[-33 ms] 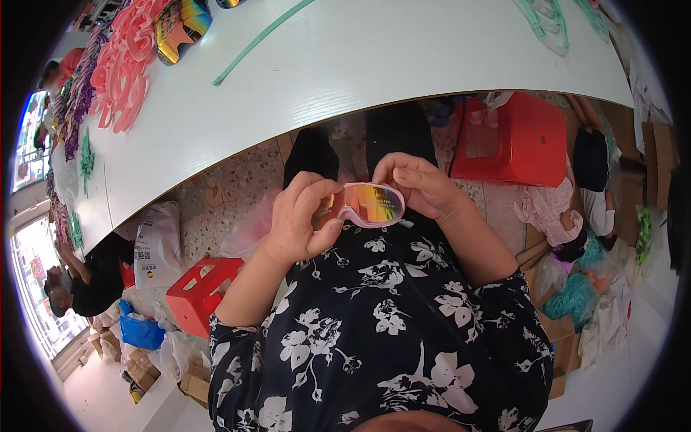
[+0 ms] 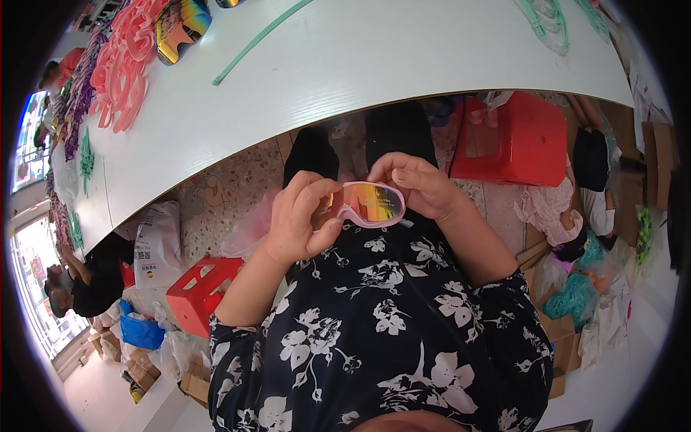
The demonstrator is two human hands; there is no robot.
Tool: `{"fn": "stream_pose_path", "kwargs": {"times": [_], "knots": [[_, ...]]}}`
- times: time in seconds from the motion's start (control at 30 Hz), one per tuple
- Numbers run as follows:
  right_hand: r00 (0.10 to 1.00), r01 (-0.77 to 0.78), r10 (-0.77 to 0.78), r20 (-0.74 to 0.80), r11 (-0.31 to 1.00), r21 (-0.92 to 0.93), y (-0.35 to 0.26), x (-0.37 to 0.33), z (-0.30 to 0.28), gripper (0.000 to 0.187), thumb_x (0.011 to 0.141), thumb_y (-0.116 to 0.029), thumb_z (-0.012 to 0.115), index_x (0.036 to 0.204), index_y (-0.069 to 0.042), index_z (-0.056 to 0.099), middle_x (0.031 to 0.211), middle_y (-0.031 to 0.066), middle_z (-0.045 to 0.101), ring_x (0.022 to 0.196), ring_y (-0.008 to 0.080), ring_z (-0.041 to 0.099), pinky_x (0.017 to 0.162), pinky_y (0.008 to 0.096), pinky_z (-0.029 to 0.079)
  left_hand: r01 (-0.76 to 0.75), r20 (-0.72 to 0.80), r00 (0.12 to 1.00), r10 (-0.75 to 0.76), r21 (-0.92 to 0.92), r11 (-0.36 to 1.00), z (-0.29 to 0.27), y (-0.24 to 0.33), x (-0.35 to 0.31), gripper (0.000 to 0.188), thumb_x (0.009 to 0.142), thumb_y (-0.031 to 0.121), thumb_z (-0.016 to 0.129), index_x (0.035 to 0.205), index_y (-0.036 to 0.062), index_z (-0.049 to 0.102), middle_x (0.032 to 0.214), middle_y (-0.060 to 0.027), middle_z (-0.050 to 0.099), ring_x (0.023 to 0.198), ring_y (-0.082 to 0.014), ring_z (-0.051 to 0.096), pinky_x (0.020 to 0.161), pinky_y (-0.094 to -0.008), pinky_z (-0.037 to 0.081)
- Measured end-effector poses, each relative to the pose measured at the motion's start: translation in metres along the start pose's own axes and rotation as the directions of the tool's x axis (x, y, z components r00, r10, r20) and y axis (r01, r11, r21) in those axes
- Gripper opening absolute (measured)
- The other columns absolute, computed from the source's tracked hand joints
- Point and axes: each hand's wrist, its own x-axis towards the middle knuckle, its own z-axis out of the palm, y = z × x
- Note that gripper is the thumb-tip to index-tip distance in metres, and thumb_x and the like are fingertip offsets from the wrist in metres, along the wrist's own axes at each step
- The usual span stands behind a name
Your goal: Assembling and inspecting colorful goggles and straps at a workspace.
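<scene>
Swim goggles (image 2: 374, 205) with a pink frame and an orange-yellow mirrored lens are held above my lap, lens side up. My left hand (image 2: 299, 219) grips their left end, the thumb below and the fingers over the top. At the upper right rim, my right hand (image 2: 419, 187) has its fingers bent and closed against the frame; its fingertips are partly hidden behind it. A small pale green piece, perhaps a strap end, sticks out under the goggles' right side.
Ahead is a white table (image 2: 288, 101) with pink frames (image 2: 124, 86), a mirrored lens (image 2: 181, 32) and a green strap (image 2: 259, 43). Red stools (image 2: 529, 137) stand at right and left. Bags and cardboard boxes (image 2: 565, 345) lie around; other people are at both sides.
My right fingers have shifted very slightly at the goggles' upper rim. My left hand and the goggles hold their place.
</scene>
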Motion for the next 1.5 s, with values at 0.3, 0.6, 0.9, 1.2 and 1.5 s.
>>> {"fn": "stream_pose_path", "kwargs": {"times": [0.3, 0.6, 0.9, 1.2, 1.5], "knots": [[1.0, -0.006, 0.003, -0.02, 0.993, -0.116, -0.003, 0.003, 0.001, 0.025, 0.097, -0.018, 0.059, 0.114, 0.001, 0.063, 0.105, 0.0085, 0.067, 0.098, 0.0147, 0.066, 0.086, 0.0287, 0.054, 0.004, -0.02, 1.0, -0.004, 0.029, 1.0, -0.004, 0.003, -0.001, 0.044, 0.078, 0.028, 0.069, 0.113, 0.0023, 0.058, 0.094, -0.0148, 0.058, 0.069, -0.0252, 0.06, 0.059, -0.0335, 0.05], [0.99, 0.105, -0.083, -0.116, 0.974, 0.199, 0.02, -0.033, 0.017, 0.03, 0.098, -0.017, 0.058, 0.123, 0.001, 0.058, 0.117, 0.0112, 0.064, 0.108, 0.0207, 0.065, 0.093, 0.0377, 0.056, 0.095, -0.096, 0.991, -0.094, 0.001, 0.996, 0.005, 0.006, -0.005, 0.041, 0.088, 0.035, 0.059, 0.111, 0.0006, 0.058, 0.09, -0.0153, 0.058, 0.073, -0.0256, 0.057, 0.065, -0.0342, 0.047], [0.965, 0.165, -0.139, -0.221, 0.981, 0.103, 0.022, -0.029, 0.023, 0.038, 0.098, -0.017, 0.056, 0.13, 0.004, 0.053, 0.123, 0.0151, 0.062, 0.113, 0.0238, 0.062, 0.103, 0.0423, 0.049, 0.099, -0.114, 0.989, -0.092, 0.057, 0.993, 0.005, 0.001, -0.008, 0.039, 0.081, 0.022, 0.066, 0.114, 0.0029, 0.056, 0.093, -0.0155, 0.057, 0.073, -0.0279, 0.058, 0.062, -0.0358, 0.049], [0.971, 0.184, -0.133, -0.2, 0.948, 0.261, 0.016, -0.027, 0.026, 0.035, 0.099, -0.009, 0.054, 0.132, 0.003, 0.054, 0.126, 0.0159, 0.062, 0.113, 0.0246, 0.063, 0.095, 0.0402, 0.053, 0.06, -0.15, 0.988, -0.031, 0.191, 0.98, 0.013, -0.001, -0.01, 0.044, 0.079, 0.021, 0.07, 0.117, 0.0047, 0.055, 0.093, -0.0149, 0.058, 0.07, -0.0287, 0.059, 0.06, -0.0384, 0.049], [0.88, 0.222, -0.253, -0.403, 0.967, -0.124, 0.03, -0.018, 0.031, 0.043, 0.102, -0.023, 0.05, 0.136, 0.004, 0.051, 0.124, 0.0124, 0.062, 0.101, 0.0208, 0.064, 0.084, 0.037, 0.054, 0.135, -0.257, 0.965, -0.048, 0.336, 0.932, 0.036, -0.003, -0.01, 0.047, 0.073, 0.022, 0.073, 0.114, 0.0047, 0.059, 0.094, -0.0149, 0.058, 0.079, -0.0304, 0.06, 0.061, -0.0388, 0.051]]}}
